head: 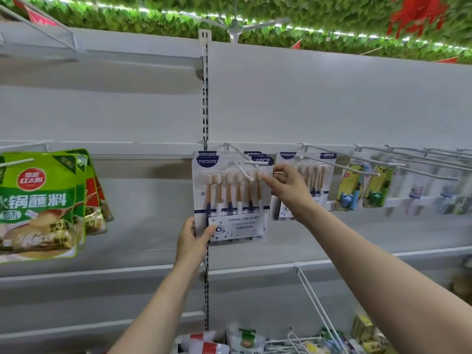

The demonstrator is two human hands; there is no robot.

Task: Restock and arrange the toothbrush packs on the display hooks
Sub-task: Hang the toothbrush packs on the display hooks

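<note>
A white six-brush toothbrush pack [231, 198] hangs at the front of a white display hook [242, 169], with two more like it behind. My left hand [192, 241] pinches the front pack's lower left corner. My right hand [287, 186] pinches its upper right edge, beside the brush heads. Another toothbrush pack [314, 175] of the same kind hangs on the hook to the right, partly hidden by my right hand.
Green sauce pouches [38, 205] hang at left. Yellow and green children's toothbrush packs [352, 186] and several long bare hooks [408, 159] stretch to the right. A wire divider [316, 302] and packaged goods [242, 341] lie on the shelf below.
</note>
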